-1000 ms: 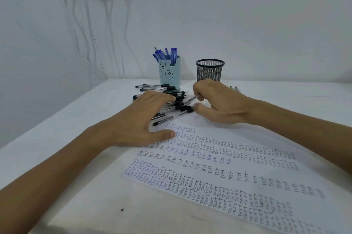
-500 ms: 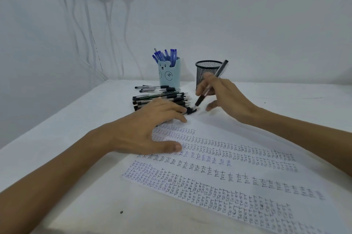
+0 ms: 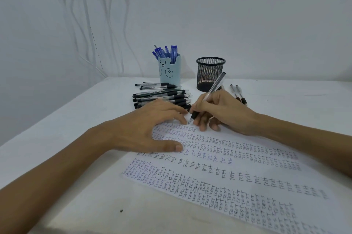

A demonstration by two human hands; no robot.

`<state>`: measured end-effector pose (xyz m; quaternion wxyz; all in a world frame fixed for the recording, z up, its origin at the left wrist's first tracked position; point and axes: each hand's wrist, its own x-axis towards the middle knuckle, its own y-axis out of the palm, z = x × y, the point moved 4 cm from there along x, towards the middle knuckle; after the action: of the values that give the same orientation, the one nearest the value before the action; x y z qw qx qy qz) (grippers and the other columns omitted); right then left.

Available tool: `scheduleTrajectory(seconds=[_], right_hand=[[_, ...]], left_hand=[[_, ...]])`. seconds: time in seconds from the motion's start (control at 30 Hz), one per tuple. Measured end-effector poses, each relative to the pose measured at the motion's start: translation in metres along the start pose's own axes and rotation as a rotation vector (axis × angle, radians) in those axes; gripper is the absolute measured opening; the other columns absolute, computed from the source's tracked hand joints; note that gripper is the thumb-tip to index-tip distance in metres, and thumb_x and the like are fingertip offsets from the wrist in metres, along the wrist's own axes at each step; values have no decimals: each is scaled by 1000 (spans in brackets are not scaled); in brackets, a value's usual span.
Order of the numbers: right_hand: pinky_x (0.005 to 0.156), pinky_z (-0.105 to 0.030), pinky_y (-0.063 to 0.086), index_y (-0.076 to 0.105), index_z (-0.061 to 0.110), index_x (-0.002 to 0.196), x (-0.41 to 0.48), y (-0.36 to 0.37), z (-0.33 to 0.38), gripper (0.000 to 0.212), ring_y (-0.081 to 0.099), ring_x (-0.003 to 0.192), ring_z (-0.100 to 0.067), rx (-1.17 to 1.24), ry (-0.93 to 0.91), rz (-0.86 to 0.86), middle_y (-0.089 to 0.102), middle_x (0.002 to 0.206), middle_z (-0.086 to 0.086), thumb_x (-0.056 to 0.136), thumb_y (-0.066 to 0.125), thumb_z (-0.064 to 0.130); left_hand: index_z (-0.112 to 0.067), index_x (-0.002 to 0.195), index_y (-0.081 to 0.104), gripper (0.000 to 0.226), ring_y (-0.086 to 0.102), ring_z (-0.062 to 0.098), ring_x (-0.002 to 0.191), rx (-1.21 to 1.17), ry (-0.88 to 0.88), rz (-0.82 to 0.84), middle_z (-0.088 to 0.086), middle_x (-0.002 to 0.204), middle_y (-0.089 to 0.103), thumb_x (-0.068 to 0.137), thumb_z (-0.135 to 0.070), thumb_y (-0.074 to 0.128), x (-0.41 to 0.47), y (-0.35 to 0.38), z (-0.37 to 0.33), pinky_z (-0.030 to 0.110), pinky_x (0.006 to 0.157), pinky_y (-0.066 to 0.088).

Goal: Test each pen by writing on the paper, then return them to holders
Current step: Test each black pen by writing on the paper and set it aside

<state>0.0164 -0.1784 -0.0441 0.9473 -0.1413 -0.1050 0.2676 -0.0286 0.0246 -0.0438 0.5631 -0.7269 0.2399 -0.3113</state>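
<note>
Pen (image 3: 213, 87) sits in our right grip (image 3: 222, 111): thumb and fingers clamped on the black rubber sleeve low on the barrel. Its tip points down at the far-left corner of the paper (image 3: 228, 176); we can't tell if it touches. Left grip (image 3: 152, 127) lies flat with fingers straight, pinning the sheet and holding nothing.

Handling, our judgement:
- Light, stiff plastic. The clear barrel is probably slick, so the rubber sleeve is the place to hold.
- Little force is needed, and the tip is the only delicate part.
- Paper is thin and likely to slide, so we keep the left grip on it.
- "Test" rows already fill most of the sheet, so free space near the tip is tight.

Around:
- Pile of black pens (image 3: 162, 96) sits just beyond the left fingers and would be easy to knock and roll.
- Bear holder (image 3: 169, 73) with blue pens (image 3: 165, 52) stands behind the pile.
- Mesh holder (image 3: 210, 73) stands behind the right grip, with no pens showing above its rim.
- Two loose pens (image 3: 238, 92) lie on the counter (image 3: 76, 119) just right of the right grip.
- Path to the mesh holder looks open.
</note>
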Motion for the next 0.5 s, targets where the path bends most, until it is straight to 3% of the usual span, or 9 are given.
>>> scheduleTrajectory(seconds=[0.13, 0.23, 0.33, 0.4, 0.5], right_hand=[[45, -21, 42, 60, -13, 91, -5, 2, 0, 14, 53, 48, -16, -70, -58, -53, 66, 68, -18, 95, 62, 0], [46, -23, 41, 57, -11, 85, -7, 2, 0, 15, 50, 45, -15, -124, -66, -92, 67, 64, -20, 93, 62, 2], [53, -19, 44, 59, -8, 80, -8, 3, 1, 13, 55, 51, -16, -185, -92, -85, 66, 63, -21, 89, 64, 0], [60, -24, 49, 60, -4, 79, -9, 4, 2, 11, 59, 58, -23, -219, -113, -69, 66, 65, -22, 88, 66, 1], [61, -23, 49, 60, -2, 79, -9, 4, 1, 12, 59, 59, -23, -212, -120, -53, 67, 64, -20, 88, 67, 1]], left_hand=[[-42, 130, 59, 43, 33, -1, 144, -33, 32, -1, -25, 155, 40, 93, -63, 66, 0, -2, -4, 33, 120, 30], [-41, 127, 62, 37, 37, 3, 143, -52, 54, -1, -23, 153, 44, 94, -57, 68, 0, -3, -6, 37, 119, 31], [-39, 127, 63, 36, 40, 3, 142, -64, 68, -1, -21, 149, 48, 95, -55, 69, 0, -3, -6, 39, 118, 33], [-39, 128, 63, 37, 40, 3, 142, -69, 64, 3, -21, 149, 49, 95, -55, 69, 1, -3, -6, 39, 118, 33], [-39, 128, 63, 37, 40, 4, 142, -73, 62, 6, -20, 149, 49, 95, -56, 68, 0, -2, -6, 39, 118, 32]])
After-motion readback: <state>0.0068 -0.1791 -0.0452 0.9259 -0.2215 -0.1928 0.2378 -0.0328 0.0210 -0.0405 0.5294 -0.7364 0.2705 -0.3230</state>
